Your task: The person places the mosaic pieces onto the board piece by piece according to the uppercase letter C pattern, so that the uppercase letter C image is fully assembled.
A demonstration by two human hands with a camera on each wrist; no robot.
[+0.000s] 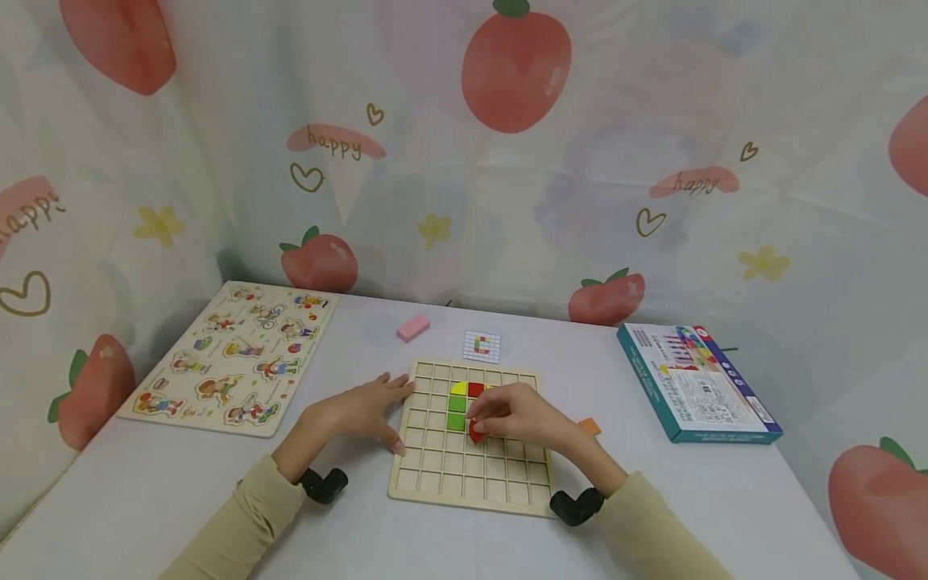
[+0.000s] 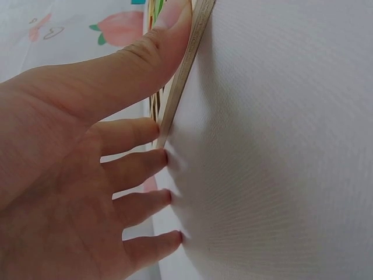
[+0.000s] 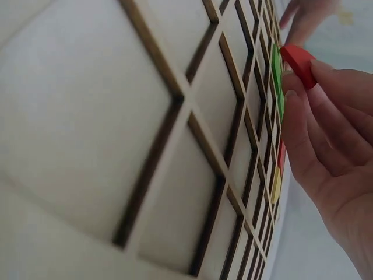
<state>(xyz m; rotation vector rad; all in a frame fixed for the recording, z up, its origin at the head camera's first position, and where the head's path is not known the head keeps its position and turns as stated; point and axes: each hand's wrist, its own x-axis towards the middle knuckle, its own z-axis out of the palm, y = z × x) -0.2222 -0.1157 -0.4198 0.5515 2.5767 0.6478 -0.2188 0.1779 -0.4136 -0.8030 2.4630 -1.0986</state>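
Observation:
A wooden grid board [image 1: 442, 471] lies on the white table in front of me. A yellow piece [image 1: 459, 389], a red piece [image 1: 475, 389] and green pieces [image 1: 456, 412] sit in its upper cells. My right hand [image 1: 507, 415] pinches a red piece [image 1: 474, 432] just above the board, below the green ones; the right wrist view shows this red piece [image 3: 298, 64] held at my fingertips over the grid [image 3: 192, 140]. My left hand [image 1: 370, 407] lies flat on the table, straight fingers touching the board's left edge [image 2: 185, 70].
A small pattern card [image 1: 482, 346] and a pink block [image 1: 412, 327] lie behind the board. An orange piece [image 1: 590, 426] sits to its right. A character puzzle board [image 1: 235, 354] lies at far left, a teal box [image 1: 692, 383] at right. A strawberry-print curtain surrounds the table.

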